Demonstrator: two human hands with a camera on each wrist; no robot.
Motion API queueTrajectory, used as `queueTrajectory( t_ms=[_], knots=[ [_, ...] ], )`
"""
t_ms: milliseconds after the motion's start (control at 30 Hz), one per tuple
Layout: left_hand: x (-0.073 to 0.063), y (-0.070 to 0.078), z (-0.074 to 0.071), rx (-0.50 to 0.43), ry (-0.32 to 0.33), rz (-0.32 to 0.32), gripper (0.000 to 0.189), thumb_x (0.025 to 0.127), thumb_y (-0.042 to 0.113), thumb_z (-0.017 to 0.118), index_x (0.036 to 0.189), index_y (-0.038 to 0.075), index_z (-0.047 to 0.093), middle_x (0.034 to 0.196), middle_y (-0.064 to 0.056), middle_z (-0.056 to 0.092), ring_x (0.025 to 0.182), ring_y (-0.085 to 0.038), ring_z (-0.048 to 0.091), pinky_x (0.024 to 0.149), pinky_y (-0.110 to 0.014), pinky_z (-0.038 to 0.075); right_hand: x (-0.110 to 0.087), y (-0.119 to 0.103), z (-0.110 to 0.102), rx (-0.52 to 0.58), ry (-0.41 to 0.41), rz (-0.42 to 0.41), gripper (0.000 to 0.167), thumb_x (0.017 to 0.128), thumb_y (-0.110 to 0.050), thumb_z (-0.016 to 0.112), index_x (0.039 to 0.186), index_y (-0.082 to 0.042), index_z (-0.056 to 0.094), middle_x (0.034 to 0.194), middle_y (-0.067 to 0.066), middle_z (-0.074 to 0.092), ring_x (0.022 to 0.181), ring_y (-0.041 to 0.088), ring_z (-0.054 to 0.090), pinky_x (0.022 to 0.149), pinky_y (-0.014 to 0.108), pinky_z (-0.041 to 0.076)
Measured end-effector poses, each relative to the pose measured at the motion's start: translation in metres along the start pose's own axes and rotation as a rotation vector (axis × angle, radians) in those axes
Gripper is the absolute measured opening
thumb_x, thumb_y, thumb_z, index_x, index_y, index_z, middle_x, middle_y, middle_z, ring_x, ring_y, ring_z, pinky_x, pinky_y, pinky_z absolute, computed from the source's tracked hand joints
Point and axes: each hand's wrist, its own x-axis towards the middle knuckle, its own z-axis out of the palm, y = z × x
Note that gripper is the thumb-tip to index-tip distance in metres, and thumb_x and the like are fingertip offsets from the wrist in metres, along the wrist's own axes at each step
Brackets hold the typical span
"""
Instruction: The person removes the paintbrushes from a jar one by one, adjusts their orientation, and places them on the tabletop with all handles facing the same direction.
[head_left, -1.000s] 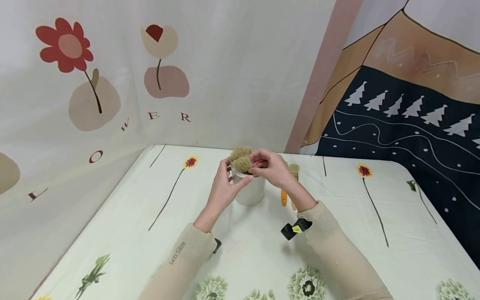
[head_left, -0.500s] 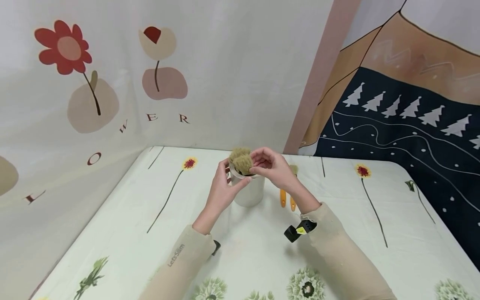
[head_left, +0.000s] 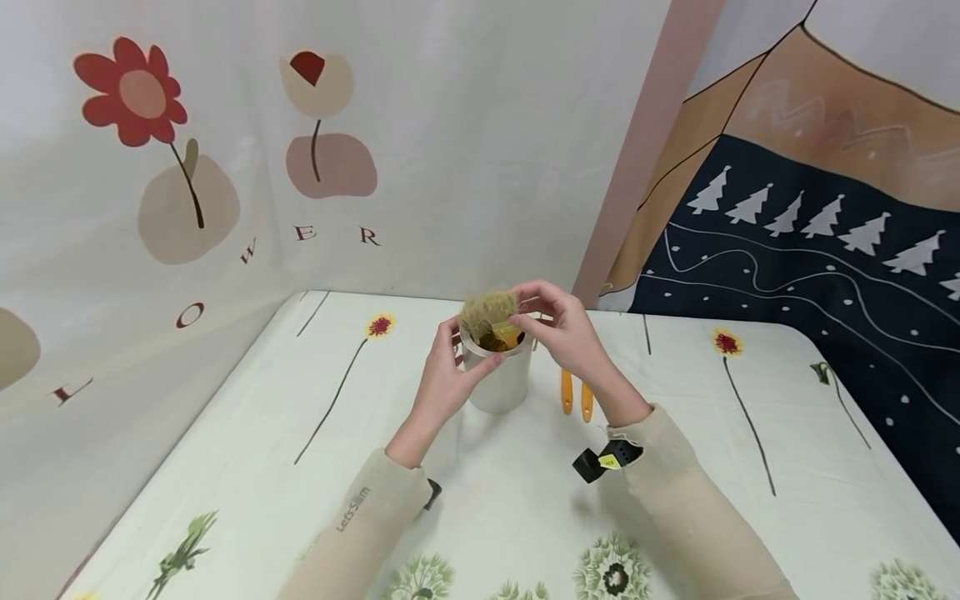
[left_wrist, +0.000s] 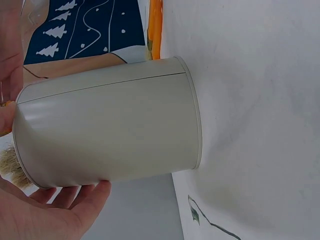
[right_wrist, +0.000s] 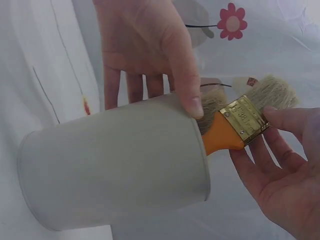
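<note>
Right hand [head_left: 568, 333] pinching a paintbrush [right_wrist: 244, 120] at the mouth of a pale container [head_left: 498, 385].
Its thumb and fingers close on the brush around the metal band, the orange handle reaching into the container; the left hand [head_left: 446, 367], thumb and fingers spread, grips the wall near the rim, upright on the counter [head_left: 502, 483].

Wide lane across the table [head_left: 502, 475] in front of the pot [head_left: 498, 387] — but its mouth is crowded: left hand [head_left: 447, 373] on one side, right hand [head_left: 562, 329] and brush [right_wrist: 244, 117] on the other — two orange handles [head_left: 567, 393] lying just beside.
</note>
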Motion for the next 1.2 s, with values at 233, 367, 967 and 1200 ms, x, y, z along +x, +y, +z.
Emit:
queueTrajectory(
  t_ms=[233, 367, 967, 1200],
  knots=[
    [0.0, -0.001, 0.001, -0.002, 0.001, -0.01, 0.08, 0.089, 0.027, 0.075, 0.151, 0.008, 0.028, 0.155, -0.012, 0.037, 0.143, -0.034, 0.039, 0.117, -0.055, 0.037, -0.001, -0.005, -0.006, 0.06, 0.082, -0.067, 0.027, 0.093, 0.003, 0.063, 0.12, 0.004, 0.06, 0.108, -0.006, 0.062, 0.099, 0.003, 0.063, 0.086, 0.02, 0.058],
    [0.001, -0.001, 0.001, 0.003, 0.003, -0.012, 0.08, 0.089, 0.027, 0.075, 0.151, 0.008, 0.028, 0.155, -0.012, 0.037, 0.143, -0.034, 0.039, 0.117, -0.054, 0.037, -0.002, -0.009, -0.009, 0.092, 0.148, -0.097, 0.028, 0.092, 0.006, 0.064, 0.12, 0.005, 0.059, 0.104, -0.016, 0.062, 0.096, 0.002, 0.064, 0.084, 0.019, 0.059],
    [0.001, 0.0, 0.001, 0.009, 0.005, -0.029, 0.082, 0.088, 0.028, 0.076, 0.152, 0.008, 0.028, 0.155, -0.013, 0.038, 0.144, -0.034, 0.038, 0.118, -0.053, 0.037, -0.004, -0.024, -0.028, 0.204, 0.51, -0.23, 0.034, 0.089, 0.005, 0.069, 0.121, -0.006, 0.062, 0.106, -0.009, 0.071, 0.096, 0.009, 0.071, 0.077, 0.022, 0.061],
    [0.001, 0.0, 0.001, 0.005, 0.005, -0.024, 0.082, 0.088, 0.028, 0.076, 0.152, 0.008, 0.028, 0.155, -0.012, 0.038, 0.144, -0.034, 0.039, 0.118, -0.053, 0.037, -0.007, -0.025, -0.037, 0.209, 0.542, -0.219, 0.034, 0.089, 0.004, 0.069, 0.12, -0.009, 0.063, 0.106, -0.008, 0.072, 0.096, 0.01, 0.071, 0.077, 0.022, 0.061]
  ],
)
